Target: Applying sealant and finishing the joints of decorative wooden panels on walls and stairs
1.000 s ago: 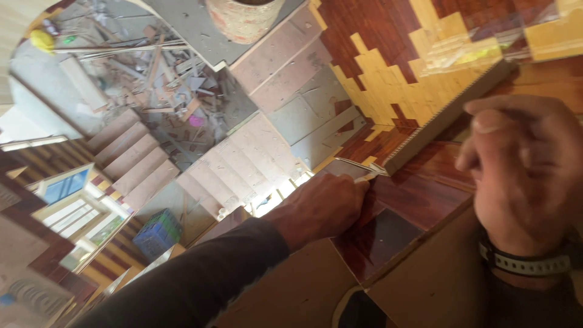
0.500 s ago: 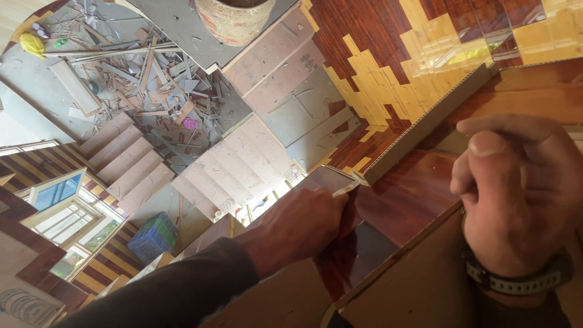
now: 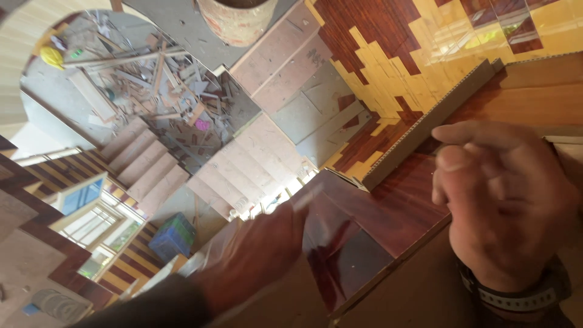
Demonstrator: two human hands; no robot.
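Right hand (image 3: 504, 200), fingers curled together, is resting on the dark red glossy panel (image 3: 388, 212) just beside the grey strip (image 3: 431, 124). Left hand (image 3: 255, 255) is blurring across the panel's near edge; its grip cannot be told.

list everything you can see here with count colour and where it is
glossy panel: one, dark red-brown, centre right under the hands
grooved strip: one, grey-brown, lying slantwise along the panel's upper edge
patterned panels: several, yellow and dark red, top right
clear plastic wrap: one sheet, see-through, top right corner
stairs: one flight, pale tan, centre, below
scrap wood pile: many bits, mixed pale, top left on the floor
drum: one, tan, top centre
crate: one, blue and green, lower left
watch: one, grey strap, right wrist
left hand: blurred, bottom centre, at the panel's edge
right hand: curled, over the panel's right side
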